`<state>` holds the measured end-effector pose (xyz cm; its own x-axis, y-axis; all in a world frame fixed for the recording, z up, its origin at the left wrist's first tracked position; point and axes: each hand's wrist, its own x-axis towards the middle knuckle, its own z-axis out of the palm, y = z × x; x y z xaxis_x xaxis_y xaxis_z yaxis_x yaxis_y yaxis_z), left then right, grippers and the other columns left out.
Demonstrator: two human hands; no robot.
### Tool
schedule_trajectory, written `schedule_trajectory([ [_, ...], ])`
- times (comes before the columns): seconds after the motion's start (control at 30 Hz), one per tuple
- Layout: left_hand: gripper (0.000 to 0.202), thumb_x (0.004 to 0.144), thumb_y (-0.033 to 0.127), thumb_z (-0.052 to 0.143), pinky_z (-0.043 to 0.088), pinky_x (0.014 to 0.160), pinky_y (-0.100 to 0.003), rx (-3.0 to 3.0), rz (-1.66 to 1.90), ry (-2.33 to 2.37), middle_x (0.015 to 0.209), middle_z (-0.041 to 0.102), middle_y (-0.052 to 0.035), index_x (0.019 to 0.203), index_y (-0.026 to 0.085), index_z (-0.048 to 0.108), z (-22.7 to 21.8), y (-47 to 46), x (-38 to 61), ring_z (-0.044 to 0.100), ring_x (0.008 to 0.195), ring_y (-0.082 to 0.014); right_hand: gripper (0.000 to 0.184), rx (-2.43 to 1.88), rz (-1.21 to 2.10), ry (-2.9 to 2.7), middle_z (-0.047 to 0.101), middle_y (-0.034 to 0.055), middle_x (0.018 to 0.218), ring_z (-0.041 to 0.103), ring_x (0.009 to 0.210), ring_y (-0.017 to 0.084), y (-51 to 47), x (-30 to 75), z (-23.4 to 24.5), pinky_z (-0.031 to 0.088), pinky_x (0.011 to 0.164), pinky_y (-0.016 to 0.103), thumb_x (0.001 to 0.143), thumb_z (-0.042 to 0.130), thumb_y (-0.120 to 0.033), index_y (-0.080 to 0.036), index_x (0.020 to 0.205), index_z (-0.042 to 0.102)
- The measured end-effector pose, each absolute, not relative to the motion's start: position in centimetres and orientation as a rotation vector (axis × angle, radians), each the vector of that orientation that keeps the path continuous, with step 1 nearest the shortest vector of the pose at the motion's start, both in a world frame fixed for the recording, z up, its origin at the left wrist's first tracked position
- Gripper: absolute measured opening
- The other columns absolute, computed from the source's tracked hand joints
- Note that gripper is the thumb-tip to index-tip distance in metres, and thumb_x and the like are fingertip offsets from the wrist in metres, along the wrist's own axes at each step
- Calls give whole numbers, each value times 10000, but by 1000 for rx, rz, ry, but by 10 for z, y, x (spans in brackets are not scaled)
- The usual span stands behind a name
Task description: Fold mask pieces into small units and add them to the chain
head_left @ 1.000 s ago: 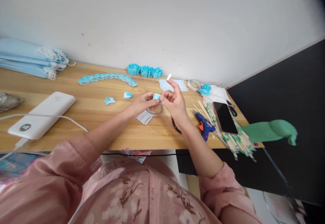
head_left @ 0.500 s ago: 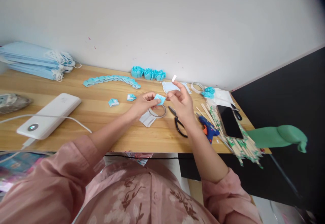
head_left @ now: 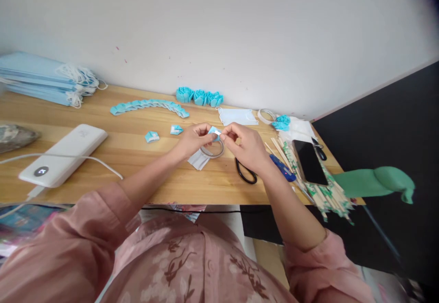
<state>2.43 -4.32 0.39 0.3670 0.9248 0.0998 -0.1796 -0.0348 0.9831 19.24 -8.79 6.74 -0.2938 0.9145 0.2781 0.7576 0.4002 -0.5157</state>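
In my remote head view, the left hand (head_left: 198, 139) pinches one folded blue piece (head_left: 212, 129) between the hands; the right hand (head_left: 244, 143) pinches one white strip (head_left: 217, 133) over it. I judge the step to be strip placement; the next move calls for careful alignment. Left of the left hand: two loose folds (head_left: 152, 137) (head_left: 176, 130). Beyond: one pleated blue chain (head_left: 149, 105), three blue rosettes (head_left: 199, 97). Nearer: one tape roll (head_left: 222, 150).

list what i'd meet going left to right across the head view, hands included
White power bank, first small folded piece, second small folded piece, left hand, held blue piece, right hand, blue glue gun, black phone, green object.
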Motion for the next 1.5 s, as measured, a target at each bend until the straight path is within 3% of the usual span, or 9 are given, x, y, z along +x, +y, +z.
schedule_trajectory([
  [0.9, 340, 706, 428, 725, 348, 544, -220, 1383, 1076, 711, 598, 485, 39, 651, 170, 509, 0, -41, 25, 449, 565, -79, 147, -1619, 360, -1970, 615, -31, 637, 497, 568, 107, -80, 185, 59, 306, 576, 251, 833, 569, -321, -207, 807, 657],
  [1.33, 276, 796, 377, 617, 325, 563, -232, 1632, 1138, 788, 623, 446, 37, 662, 179, 480, 0, -44, 25, 405, 597, -93, 165, -1661, 372, -1935, 607, -41, 616, 497, 561, 106, -78, 184, 59, 302, 560, 249, 827, 581, -355, -212, 791, 655],
  [1.5, 316, 833, 438, 594, 358, 576, -236, 1659, 1131, 785, 644, 458, 26, 681, 184, 485, 1, -47, 24, 437, 623, -110, 143, -1660, 375, -1932, 602, -39, 621, 502, 574, 107, -82, 181, 61, 293, 563, 251, 826, 580, -332, -211, 778, 640],
])
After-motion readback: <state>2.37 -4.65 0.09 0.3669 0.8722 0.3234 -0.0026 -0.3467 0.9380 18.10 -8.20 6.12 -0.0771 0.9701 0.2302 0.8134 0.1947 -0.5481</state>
